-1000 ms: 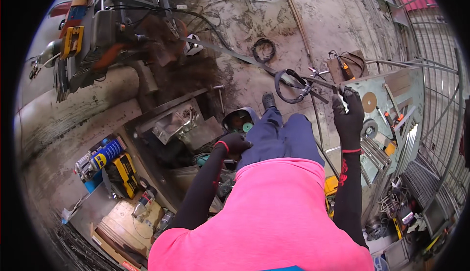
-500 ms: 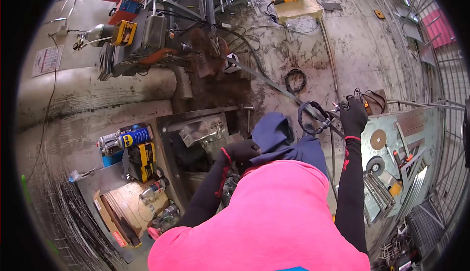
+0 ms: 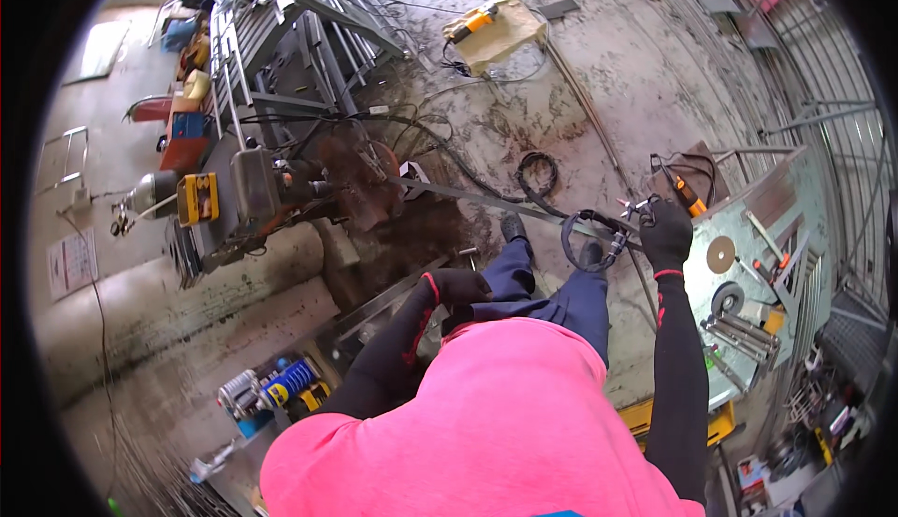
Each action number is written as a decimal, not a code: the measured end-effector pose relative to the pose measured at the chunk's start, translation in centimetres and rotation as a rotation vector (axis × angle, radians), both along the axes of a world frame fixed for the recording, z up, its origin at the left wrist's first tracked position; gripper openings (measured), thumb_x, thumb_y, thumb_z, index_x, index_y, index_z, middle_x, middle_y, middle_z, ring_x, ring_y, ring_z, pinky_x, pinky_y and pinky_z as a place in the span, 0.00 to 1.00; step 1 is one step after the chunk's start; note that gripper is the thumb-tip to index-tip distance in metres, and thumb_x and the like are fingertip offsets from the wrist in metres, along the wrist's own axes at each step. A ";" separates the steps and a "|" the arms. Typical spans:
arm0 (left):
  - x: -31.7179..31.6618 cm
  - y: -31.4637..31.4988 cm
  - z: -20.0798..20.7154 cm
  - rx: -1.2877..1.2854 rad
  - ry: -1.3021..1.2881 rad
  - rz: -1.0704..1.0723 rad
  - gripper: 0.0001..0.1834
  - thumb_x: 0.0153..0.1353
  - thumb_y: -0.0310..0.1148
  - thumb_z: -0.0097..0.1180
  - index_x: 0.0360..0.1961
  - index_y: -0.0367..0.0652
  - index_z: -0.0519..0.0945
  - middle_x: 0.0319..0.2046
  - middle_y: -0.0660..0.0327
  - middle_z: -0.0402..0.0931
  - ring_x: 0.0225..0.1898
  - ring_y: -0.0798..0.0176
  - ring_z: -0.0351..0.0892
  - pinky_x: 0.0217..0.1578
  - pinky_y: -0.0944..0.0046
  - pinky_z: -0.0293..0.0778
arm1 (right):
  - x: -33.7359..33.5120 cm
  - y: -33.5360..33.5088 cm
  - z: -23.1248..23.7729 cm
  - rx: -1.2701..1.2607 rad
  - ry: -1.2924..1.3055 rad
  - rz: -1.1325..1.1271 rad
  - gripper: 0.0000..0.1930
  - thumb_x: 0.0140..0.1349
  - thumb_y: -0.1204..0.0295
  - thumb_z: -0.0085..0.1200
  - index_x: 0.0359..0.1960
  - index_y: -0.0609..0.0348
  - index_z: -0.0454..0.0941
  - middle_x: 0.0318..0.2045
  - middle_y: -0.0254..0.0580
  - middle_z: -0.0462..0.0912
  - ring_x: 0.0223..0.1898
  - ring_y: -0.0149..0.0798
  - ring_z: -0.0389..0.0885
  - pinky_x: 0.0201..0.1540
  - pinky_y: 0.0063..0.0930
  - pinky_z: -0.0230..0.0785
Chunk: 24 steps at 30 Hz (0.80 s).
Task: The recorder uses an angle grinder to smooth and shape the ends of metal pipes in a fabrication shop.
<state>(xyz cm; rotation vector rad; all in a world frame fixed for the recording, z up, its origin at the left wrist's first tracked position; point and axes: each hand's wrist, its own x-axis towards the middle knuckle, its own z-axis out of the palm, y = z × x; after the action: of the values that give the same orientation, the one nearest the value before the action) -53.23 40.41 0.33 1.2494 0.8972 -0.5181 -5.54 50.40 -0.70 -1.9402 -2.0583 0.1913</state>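
Observation:
My right hand (image 3: 667,235), in a black glove, is closed around a small metal-headed tool with a reddish tip (image 3: 634,208). A coiled black cable (image 3: 569,244) hangs beside it, above my shoe. Just right of that hand is the corner of a pale green worktable (image 3: 781,236). My left hand (image 3: 460,287), also gloved in black, is curled by my thigh, over the dark blue trousers (image 3: 513,274). Its fingers are bent inward; whether anything is in them is hidden.
An orange power tool (image 3: 690,195) lies at the table's far end, with a cutting disc (image 3: 720,254) nearer. A long flat metal bar (image 3: 496,201) crosses ahead of my feet. Another black cable coil (image 3: 537,175) lies on the floor. Metal frames (image 3: 309,59) stand far left.
My view has turned and shifted. Both legs and shoes now show, and the bench on the left has mostly dropped out of sight. The right hand still grips the tool.

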 end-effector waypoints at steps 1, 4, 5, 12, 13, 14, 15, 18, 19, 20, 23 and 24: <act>-0.6 0.5 -0.6 0.064 -0.074 -0.073 0.21 0.76 0.43 0.60 0.41 0.32 0.87 0.31 0.51 0.87 0.32 0.65 0.73 0.40 0.50 0.75 | -0.1 -0.1 0.2 0.002 -0.008 -0.013 0.09 0.61 0.67 0.68 0.41 0.53 0.88 0.34 0.49 0.86 0.38 0.57 0.87 0.42 0.54 0.78; -0.8 2.3 -1.8 0.243 -0.271 -0.317 0.21 0.77 0.43 0.59 0.37 0.33 0.87 0.30 0.44 0.84 0.29 0.59 0.75 0.38 0.48 0.75 | 0.4 -0.6 -1.6 0.049 0.054 0.010 0.09 0.62 0.62 0.68 0.37 0.52 0.85 0.31 0.49 0.84 0.37 0.58 0.86 0.40 0.56 0.77; -1.1 2.7 -1.5 0.294 -0.314 -0.411 0.21 0.76 0.42 0.59 0.36 0.33 0.86 0.30 0.42 0.83 0.28 0.55 0.75 0.38 0.47 0.75 | 0.4 -0.5 -2.3 0.083 0.004 0.003 0.08 0.62 0.63 0.66 0.36 0.51 0.86 0.32 0.50 0.85 0.37 0.58 0.87 0.41 0.55 0.77; -0.9 3.2 7.0 0.361 -0.018 -0.210 0.17 0.74 0.40 0.64 0.35 0.35 0.88 0.28 0.50 0.85 0.30 0.61 0.82 0.36 0.53 0.79 | -0.4 0.1 -0.9 0.096 0.022 -0.038 0.07 0.64 0.64 0.62 0.37 0.49 0.87 0.34 0.45 0.88 0.37 0.54 0.89 0.42 0.53 0.79; 1.0 5.6 10.1 0.233 0.080 -0.215 0.16 0.76 0.38 0.64 0.35 0.36 0.89 0.28 0.58 0.86 0.32 0.68 0.85 0.35 0.60 0.81 | 0.6 -0.6 -1.1 0.092 0.006 -0.076 0.06 0.64 0.64 0.62 0.37 0.48 0.87 0.34 0.44 0.88 0.37 0.53 0.89 0.42 0.53 0.79; 0.6 5.2 12.8 0.202 0.085 -0.022 0.17 0.77 0.40 0.62 0.37 0.36 0.90 0.30 0.58 0.87 0.32 0.66 0.86 0.36 0.59 0.81 | 0.1 -0.5 -0.6 0.090 0.025 -0.069 0.06 0.63 0.64 0.62 0.37 0.48 0.87 0.34 0.44 0.88 0.37 0.53 0.89 0.42 0.53 0.79; -0.2 5.2 14.6 0.174 0.077 0.165 0.19 0.78 0.41 0.61 0.39 0.35 0.90 0.32 0.58 0.88 0.33 0.64 0.86 0.37 0.57 0.81 | -0.2 -0.4 -0.4 0.090 0.035 -0.067 0.06 0.63 0.63 0.62 0.38 0.47 0.88 0.34 0.44 0.88 0.37 0.53 0.90 0.42 0.53 0.79; -1.2 5.0 19.1 0.389 0.049 0.693 0.15 0.80 0.37 0.60 0.52 0.34 0.89 0.39 0.63 0.89 0.37 0.68 0.88 0.41 0.64 0.85 | -0.6 0.0 -0.1 0.089 0.038 -0.071 0.07 0.63 0.63 0.63 0.39 0.46 0.89 0.35 0.44 0.89 0.37 0.54 0.90 0.43 0.53 0.80; -1.5 5.2 20.3 0.517 -0.003 0.806 0.16 0.80 0.37 0.59 0.55 0.34 0.88 0.41 0.62 0.90 0.39 0.67 0.89 0.43 0.63 0.85 | -0.5 -0.2 -0.4 0.088 0.042 -0.066 0.07 0.63 0.63 0.63 0.39 0.46 0.89 0.35 0.44 0.89 0.38 0.54 0.90 0.44 0.53 0.81; -1.8 5.5 21.4 0.646 -0.059 0.913 0.18 0.81 0.37 0.58 0.58 0.33 0.87 0.43 0.61 0.90 0.40 0.67 0.89 0.45 0.63 0.85 | -0.5 -0.3 -0.9 0.087 0.045 -0.063 0.07 0.63 0.63 0.64 0.39 0.46 0.89 0.35 0.44 0.90 0.38 0.54 0.90 0.44 0.53 0.81; -2.5 6.7 23.6 0.784 -0.060 1.140 0.19 0.81 0.39 0.60 0.57 0.34 0.89 0.40 0.63 0.89 0.41 0.70 0.87 0.46 0.65 0.83 | -0.3 -0.7 -1.0 0.141 0.111 -0.046 0.07 0.66 0.63 0.62 0.38 0.46 0.90 0.33 0.46 0.90 0.35 0.56 0.91 0.41 0.53 0.82; -3.0 7.1 23.4 0.778 -0.103 1.185 0.19 0.81 0.40 0.60 0.58 0.34 0.89 0.41 0.63 0.89 0.41 0.70 0.87 0.46 0.65 0.82 | -0.4 -0.6 -1.0 0.158 0.129 -0.035 0.07 0.66 0.64 0.61 0.37 0.47 0.90 0.32 0.47 0.90 0.34 0.56 0.91 0.40 0.54 0.82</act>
<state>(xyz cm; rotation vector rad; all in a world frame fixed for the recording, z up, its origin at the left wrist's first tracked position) -56.25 47.49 23.73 1.1334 1.6138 0.9044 -5.92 49.81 -1.74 -1.8191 -1.8962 0.1380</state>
